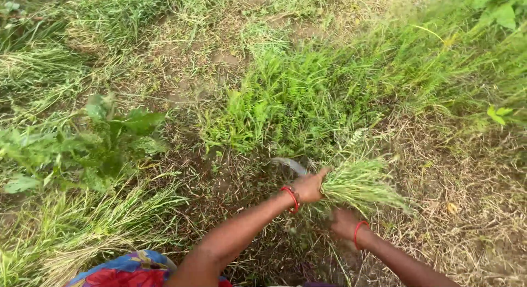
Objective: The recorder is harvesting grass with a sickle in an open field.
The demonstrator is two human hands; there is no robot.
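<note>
- Nearest the camera, a bit of bright blue and red cloth (pixel 129 269) is showing at the bottom edge, down and to the left of the grass bundle.
- The right hand (pixel 345 222) is sitting just below the grass bundle (pixel 359 184), blurred with motion, a red bangle at the wrist. Can't tell whether its fingers are spread or curled on anything, too smeared.
- The left hand (pixel 309 186) is reaching across and wrapping its fingers tight around the bundle's cut end, squeezing the stalks together. It has a red bangle too.
- The bundle itself is fanning out to the right of that fist, pale green and lying low over the dry stubble.
- A curved grey blade, looks like a sickle (pixel 291 165), is poking out just up and left of the bundle, right by the left fist. Which hand is holding it, I honestly can't tell.
- My take on doing this bit well: keep the fist clamped near the base so the stalks are staying taut, and keep the blade's edge travelling away from the knuckles, since they're sitting very close together here.
- Beyond the bundle, the uncut grass patch (pixel 296 100) is standing thick and green.
- Well left of the bundle, a broad-leaved weed (pixel 118 127) is growing among loose cut grass.
</note>
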